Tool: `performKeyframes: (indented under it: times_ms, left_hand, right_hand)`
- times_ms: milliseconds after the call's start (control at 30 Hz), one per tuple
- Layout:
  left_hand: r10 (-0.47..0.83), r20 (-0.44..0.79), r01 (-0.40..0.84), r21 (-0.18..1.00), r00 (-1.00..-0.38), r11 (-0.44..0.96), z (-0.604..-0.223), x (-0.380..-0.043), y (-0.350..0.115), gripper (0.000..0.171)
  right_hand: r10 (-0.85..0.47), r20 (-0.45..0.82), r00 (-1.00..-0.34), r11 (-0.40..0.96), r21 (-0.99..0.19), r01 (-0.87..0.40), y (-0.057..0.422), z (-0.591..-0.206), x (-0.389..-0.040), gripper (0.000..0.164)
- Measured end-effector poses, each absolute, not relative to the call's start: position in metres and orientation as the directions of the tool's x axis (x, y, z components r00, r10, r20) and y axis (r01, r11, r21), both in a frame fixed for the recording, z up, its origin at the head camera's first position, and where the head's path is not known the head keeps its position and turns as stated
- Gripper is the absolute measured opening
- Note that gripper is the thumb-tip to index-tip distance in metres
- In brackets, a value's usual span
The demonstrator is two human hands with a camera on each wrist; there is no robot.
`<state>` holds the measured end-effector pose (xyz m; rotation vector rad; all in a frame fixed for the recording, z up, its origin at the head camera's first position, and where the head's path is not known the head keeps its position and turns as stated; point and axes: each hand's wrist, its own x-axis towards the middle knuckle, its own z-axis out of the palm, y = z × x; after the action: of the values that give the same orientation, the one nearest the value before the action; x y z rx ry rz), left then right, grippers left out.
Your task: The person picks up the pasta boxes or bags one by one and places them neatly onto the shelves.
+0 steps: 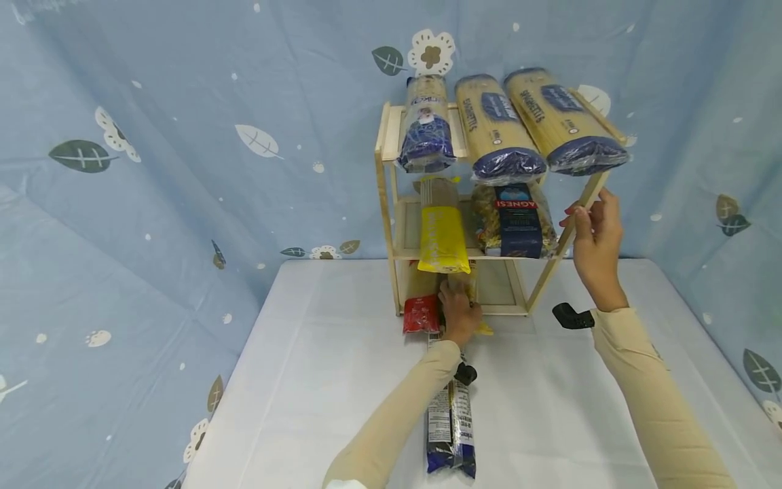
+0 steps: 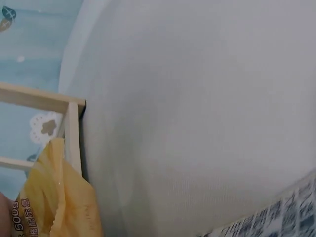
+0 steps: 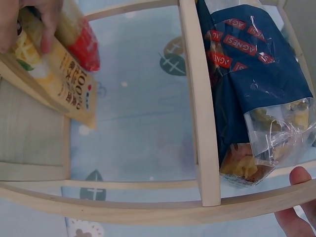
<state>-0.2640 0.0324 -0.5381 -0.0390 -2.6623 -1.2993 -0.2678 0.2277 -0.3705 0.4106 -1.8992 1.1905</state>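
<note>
My left hand [image 1: 459, 314] is at the lower level of a wooden shelf rack [image 1: 502, 310]. It grips a yellow pasta bag [image 3: 64, 69], whose end [image 2: 74, 205] shows in the left wrist view. Beside it on that level lies a red-ended pasta bag [image 1: 421, 314]. My right hand [image 1: 601, 248] holds the rack's right front post [image 1: 565, 241], with a thumb and fingers on either side in the right wrist view. On the middle level, near that post, lies a navy-labelled Agnesi pasta bag [image 3: 261, 64]. The left hand's fingertips are partly hidden in the head view.
Two spaghetti packs [image 1: 497, 122] and a blue-ended pasta pack [image 1: 426, 125] lie on the top level, overhanging its front. A yellow packet [image 1: 444, 234] lies on the middle level. Dark blue packs [image 1: 451, 428] lie on the white table [image 1: 324, 380] under the left forearm.
</note>
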Motion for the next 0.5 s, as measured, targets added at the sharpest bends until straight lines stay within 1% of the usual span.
performKeyframes:
  times_ms: [233, 333, 500]
  left_hand:
    - [-0.065, 0.240, 0.155, 0.789, -0.969, 0.595, -0.5367, -0.2552, 0.0332, 0.043]
    - [-0.036, 0.242, 0.172, 0.779, -0.970, 0.603, -0.5345, -0.2539, 0.0319, 0.041]
    - [0.027, 0.205, 0.176, 0.760, -0.978, 0.626, -0.5287, -0.2528, 0.0263, 0.041]
  right_hand:
    - [0.151, 0.779, -0.609, 0.474, -0.597, -0.647, 0.2267, -0.3701, -0.2675, 0.037]
    - [0.147, 0.782, -0.606, 0.463, -0.596, -0.656, 0.2273, -0.3704, -0.2669, 0.037]
    - [0.157, 0.782, -0.604, 0.469, -0.597, -0.651, 0.2272, -0.3705, -0.2660, 0.037]
